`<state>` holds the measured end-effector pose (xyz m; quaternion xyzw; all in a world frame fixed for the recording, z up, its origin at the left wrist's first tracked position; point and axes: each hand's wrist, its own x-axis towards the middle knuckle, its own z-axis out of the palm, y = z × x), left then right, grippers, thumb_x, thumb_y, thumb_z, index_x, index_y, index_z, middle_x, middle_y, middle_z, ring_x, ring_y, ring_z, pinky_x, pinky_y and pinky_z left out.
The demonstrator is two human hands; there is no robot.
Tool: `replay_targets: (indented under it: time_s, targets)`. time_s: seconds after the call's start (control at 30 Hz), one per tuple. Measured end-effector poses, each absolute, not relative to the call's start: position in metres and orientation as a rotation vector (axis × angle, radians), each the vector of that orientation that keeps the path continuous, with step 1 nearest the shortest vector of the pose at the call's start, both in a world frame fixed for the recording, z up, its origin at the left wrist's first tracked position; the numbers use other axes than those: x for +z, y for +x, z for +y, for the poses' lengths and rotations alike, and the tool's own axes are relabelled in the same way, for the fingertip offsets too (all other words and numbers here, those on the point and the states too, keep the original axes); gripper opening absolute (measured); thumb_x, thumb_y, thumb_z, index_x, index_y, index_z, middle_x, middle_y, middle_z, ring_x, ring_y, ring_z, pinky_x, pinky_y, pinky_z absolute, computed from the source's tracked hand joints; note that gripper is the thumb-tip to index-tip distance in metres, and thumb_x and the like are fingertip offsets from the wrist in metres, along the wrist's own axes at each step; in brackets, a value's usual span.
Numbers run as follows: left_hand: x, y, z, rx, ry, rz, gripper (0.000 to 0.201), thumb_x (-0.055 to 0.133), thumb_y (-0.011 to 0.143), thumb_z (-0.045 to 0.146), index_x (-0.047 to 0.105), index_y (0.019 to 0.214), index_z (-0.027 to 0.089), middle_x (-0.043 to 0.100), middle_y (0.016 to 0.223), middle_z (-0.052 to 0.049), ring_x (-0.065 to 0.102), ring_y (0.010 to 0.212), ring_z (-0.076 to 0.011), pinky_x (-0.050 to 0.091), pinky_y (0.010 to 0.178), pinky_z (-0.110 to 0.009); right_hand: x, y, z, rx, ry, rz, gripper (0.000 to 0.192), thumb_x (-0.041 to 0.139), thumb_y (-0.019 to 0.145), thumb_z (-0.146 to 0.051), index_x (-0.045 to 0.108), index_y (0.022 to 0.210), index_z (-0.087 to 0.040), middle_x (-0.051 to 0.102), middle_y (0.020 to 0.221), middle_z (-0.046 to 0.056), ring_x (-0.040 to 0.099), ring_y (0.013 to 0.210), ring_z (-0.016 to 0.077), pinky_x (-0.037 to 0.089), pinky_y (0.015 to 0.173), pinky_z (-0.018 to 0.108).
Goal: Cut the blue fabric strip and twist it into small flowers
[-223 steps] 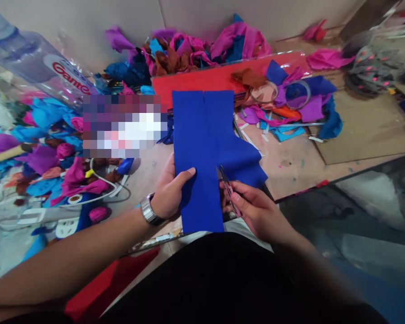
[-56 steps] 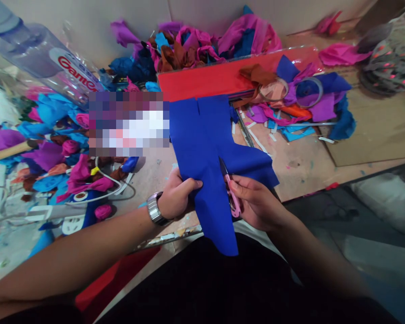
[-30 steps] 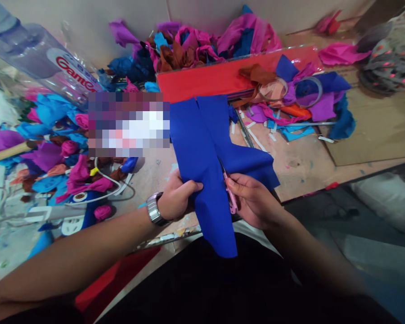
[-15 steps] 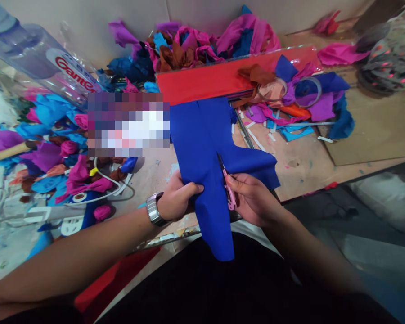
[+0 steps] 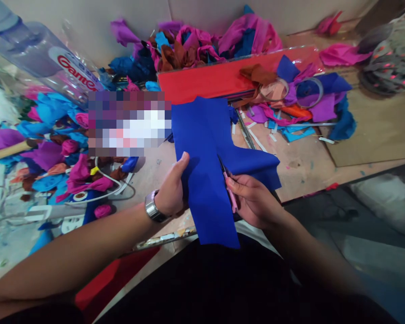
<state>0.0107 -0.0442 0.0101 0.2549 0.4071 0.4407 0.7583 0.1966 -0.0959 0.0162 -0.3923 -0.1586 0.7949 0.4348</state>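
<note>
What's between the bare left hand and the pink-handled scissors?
The head view shows part of a smooth, bendy blue sheet between the left hand and the pink-handled scissors. I can't tell its material.

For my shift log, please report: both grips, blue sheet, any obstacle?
Left grip at left edge of blue sheet, thumb extended. Right grip holding pink-handled scissors. Sheet partly cut. No obstruction seen at blades.

The person wears a black top [image 5: 209,288] whose dark sleeves [image 5: 40,313] end near the elbows. Around the left wrist [image 5: 162,203] sits a shiny silver metal band [image 5: 151,207] of broad flat links, darker along one edge.
</note>
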Motion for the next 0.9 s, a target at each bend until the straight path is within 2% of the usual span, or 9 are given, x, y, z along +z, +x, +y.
replay_targets:
  time_s: [0.1, 0.2, 0.4, 0.63, 0.9]
  targets:
    - [0.0137, 0.0121, -0.0418, 0.909, 0.540, 1.004, 0.051, 0.083, 0.090, 0.051, 0.077, 0.126, 0.015, 0.084, 0.118, -0.014, 0.083, 0.107, -0.0338, 0.071, 0.094, -0.045, 0.0161, 0.1975, -0.0970, 1.994, -0.990, -0.411, 0.042, 0.095, 0.082, -0.049, 0.066, 0.081, -0.018, 0.055, 0.059, -0.005, 0.048, 0.052, 0.0100, 0.040, 0.054, 0.026]
    - [0.0158, 0.0123, -0.0440, 0.898, 0.536, 1.124, 0.051, 0.089, 0.083, 0.039, 0.076, 0.125, 0.014, 0.085, 0.103, -0.011, 0.083, 0.092, -0.0315, 0.072, 0.086, -0.045, 0.0161, 0.1986, -0.0969, 1.973, -1.024, -0.372, 0.043, 0.098, 0.079, -0.048, 0.068, 0.087, -0.018, 0.058, 0.064, -0.005, 0.050, 0.056, 0.0099, 0.040, 0.057, 0.026]
    - [0.0150, 0.0133, -0.0483, 0.948, 0.538, 1.168, 0.068, 0.089, 0.076, 0.032, 0.070, 0.139, 0.017, 0.084, 0.110, -0.009, 0.082, 0.093, -0.0313, 0.072, 0.082, -0.045, 0.0155, 0.2012, -0.0942, 1.970, -1.030, -0.453, 0.045, 0.094, 0.083, -0.054, 0.065, 0.079, -0.019, 0.055, 0.062, -0.004, 0.048, 0.056, 0.0108, 0.038, 0.059, 0.029]
    - [0.0138, 0.0119, -0.0470, 0.908, 0.525, 1.190, 0.065, 0.087, 0.073, 0.030, 0.071, 0.135, 0.017, 0.084, 0.102, -0.007, 0.081, 0.084, -0.0292, 0.071, 0.075, -0.042, 0.0147, 0.2002, -0.0901, 1.964, -0.994, -0.486, 0.049, 0.095, 0.081, -0.053, 0.062, 0.070, -0.020, 0.052, 0.054, -0.005, 0.046, 0.054, 0.0108, 0.036, 0.059, 0.029]
    - [0.0132, 0.0106, -0.0477, 0.904, 0.535, 1.183, 0.066, 0.088, 0.073, 0.030, 0.071, 0.136, 0.017, 0.084, 0.102, -0.007, 0.081, 0.082, -0.0287, 0.071, 0.074, -0.042, 0.0135, 0.1987, -0.0902, 1.975, -0.999, -0.412, 0.043, 0.097, 0.078, -0.048, 0.067, 0.084, -0.019, 0.055, 0.059, -0.006, 0.045, 0.053, 0.0093, 0.034, 0.055, 0.027]
